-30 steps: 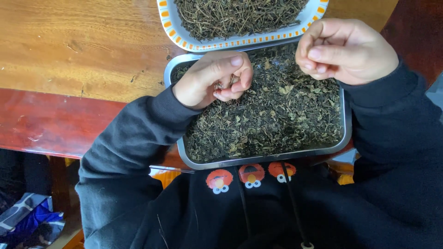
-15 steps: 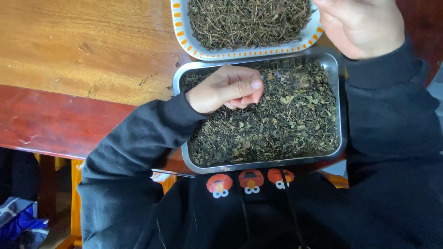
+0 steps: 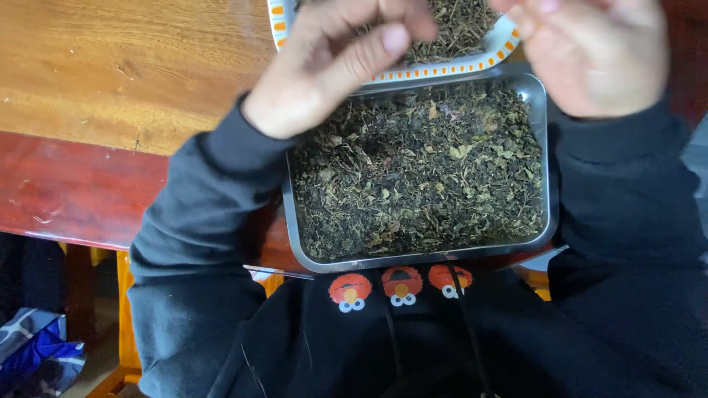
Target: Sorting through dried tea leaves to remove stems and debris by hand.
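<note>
- The left hand (image 3: 324, 70) is hanging at the top middle of the frame, over the metal tray (image 3: 549, 191), its fingers (image 3: 391, 37) pinching shut; what it is pinching is hidden.
- The right hand (image 3: 597, 55) is hanging at the upper right; I cannot tell if it is open.
- The dried leaves (image 3: 420, 177) are lying in the tray at the desk (image 3: 110, 81) edge, close for picking.
- The white dish (image 3: 442, 70) is sitting just behind.

Left hand (image 3: 332, 63) raised, fingertips pinched; right hand (image 3: 597, 51) raised, curled.
</note>
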